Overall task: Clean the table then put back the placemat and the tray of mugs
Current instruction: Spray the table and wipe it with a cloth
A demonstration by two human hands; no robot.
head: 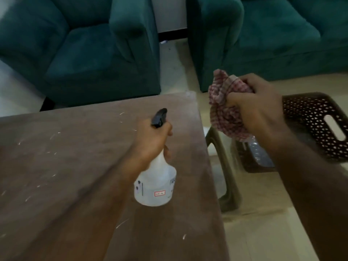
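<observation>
Spray and cloth in your grip.
Your left hand (152,140) grips the spray bottle (155,183) over the tabletop (66,166); at 2 o'clock, your right hand (258,112) clutches the checked cloth (226,102).

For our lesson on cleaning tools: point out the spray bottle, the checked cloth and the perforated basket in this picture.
spray bottle (155,185), head view, on its white body below the neck.
checked cloth (226,117), head view, on the bunched folds left of the hand.
perforated basket (310,117), head view, on its dark patterned wall beside the handle slot.
</observation>
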